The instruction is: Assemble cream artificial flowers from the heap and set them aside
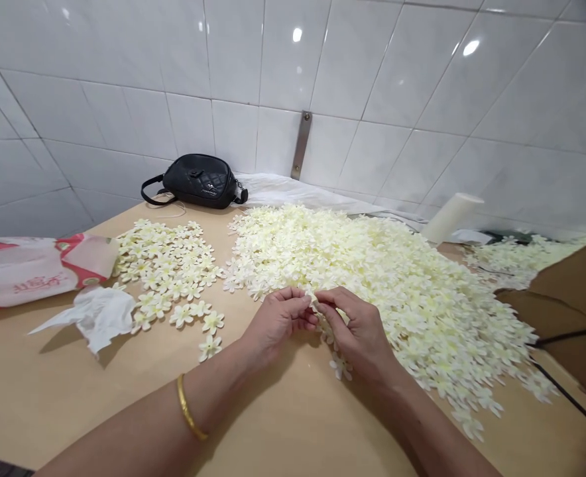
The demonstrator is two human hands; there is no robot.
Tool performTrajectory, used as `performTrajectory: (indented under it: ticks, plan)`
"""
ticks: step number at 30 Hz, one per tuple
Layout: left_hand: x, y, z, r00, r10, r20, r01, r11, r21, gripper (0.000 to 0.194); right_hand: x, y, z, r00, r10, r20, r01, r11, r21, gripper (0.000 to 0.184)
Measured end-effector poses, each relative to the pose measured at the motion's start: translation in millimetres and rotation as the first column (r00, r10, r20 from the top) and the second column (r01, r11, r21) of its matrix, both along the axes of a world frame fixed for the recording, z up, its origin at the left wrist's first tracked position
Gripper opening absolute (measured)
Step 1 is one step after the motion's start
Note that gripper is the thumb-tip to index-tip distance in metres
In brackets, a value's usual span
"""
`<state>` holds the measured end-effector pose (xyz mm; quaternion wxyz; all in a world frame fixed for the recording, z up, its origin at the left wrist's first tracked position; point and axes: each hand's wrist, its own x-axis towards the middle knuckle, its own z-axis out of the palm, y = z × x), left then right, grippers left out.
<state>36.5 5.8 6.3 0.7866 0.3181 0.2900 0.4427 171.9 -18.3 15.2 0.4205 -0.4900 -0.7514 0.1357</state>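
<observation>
At the front edge of a big heap of pale yellow artificial flowers, both my hands meet. My left hand is closed, thumb and fingers pinching a small pale flower. From the other side, my right hand pinches the same flower with thumb and forefinger. The fingers partly hide it. Just below my right hand a single loose flower lies on the table. To the left, a smaller group of flowers is spread out flat, with a few single ones nearer my left forearm.
A black bag stands at the back by the tiled wall. On the left lie a red and white packet and a crumpled tissue. A white roll leans behind the heap. Brown cardboard and a black cord are at right.
</observation>
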Motion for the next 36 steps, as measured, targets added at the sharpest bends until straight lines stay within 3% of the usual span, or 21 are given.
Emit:
performTrajectory:
  ticks: [10,13,16,19,30,36]
  plan:
    - [3.4,-4.9,-3.8,0.998,-0.048,0.045,0.046,0.998,0.042,0.011,0.2,-1.3,-5.0,0.99,-0.132,0.054,0.129,0.99,0.048,0.015]
    - [2.3,-3.4,-3.4,0.997,-0.06,0.055,0.06,0.998,0.006,0.009,-0.3,-1.5,-4.3,0.991,-0.131,-0.022,0.129,0.99,-0.05,0.016]
    - [0.6,-0.5,-3.7,0.995,-0.075,0.071,0.075,0.997,-0.004,0.008,1.2,-2.1,-2.5,0.988,-0.067,-0.141,0.042,0.985,-0.17,0.017]
    - [-0.3,0.8,-3.6,0.993,-0.082,0.084,0.083,0.997,-0.004,0.01,2.5,-3.3,-1.4,0.979,-0.047,-0.199,0.004,0.977,-0.211,0.017]
    - [0.6,-3.5,0.6,0.993,-0.088,0.083,0.09,0.996,-0.017,0.008,-1.6,-5.8,-1.9,0.983,-0.148,-0.111,0.136,0.985,-0.107,0.017]
    - [1.9,-2.7,-1.0,0.997,-0.07,0.043,0.071,0.996,-0.044,0.009,-3.8,-4.5,-4.2,0.981,-0.156,-0.114,0.139,0.98,-0.145,0.017]
